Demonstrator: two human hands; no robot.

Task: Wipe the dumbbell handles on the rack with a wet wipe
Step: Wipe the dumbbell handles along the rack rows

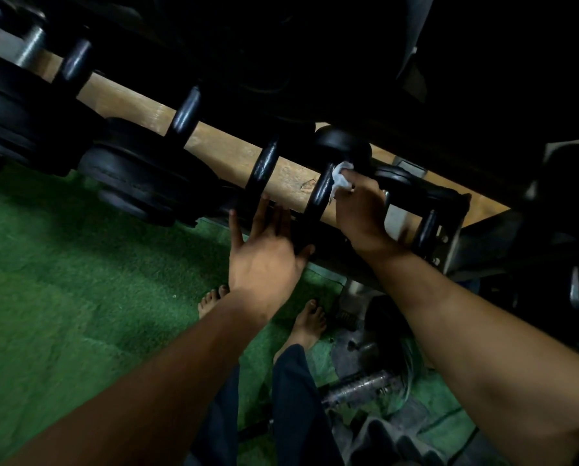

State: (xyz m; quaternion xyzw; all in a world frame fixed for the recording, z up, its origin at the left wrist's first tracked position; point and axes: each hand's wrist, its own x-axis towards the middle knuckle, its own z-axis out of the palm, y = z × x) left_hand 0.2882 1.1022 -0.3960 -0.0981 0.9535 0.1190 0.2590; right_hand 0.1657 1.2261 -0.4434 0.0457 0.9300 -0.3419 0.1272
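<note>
Green artificial turf lies under the black metal dumbbell rack (448,203), where near its right end our right hand (362,213) presses a crumpled white wet wipe (341,178) against a black dumbbell handle (322,191) while our left hand (264,253), fingers spread, braces the front edge.
</note>
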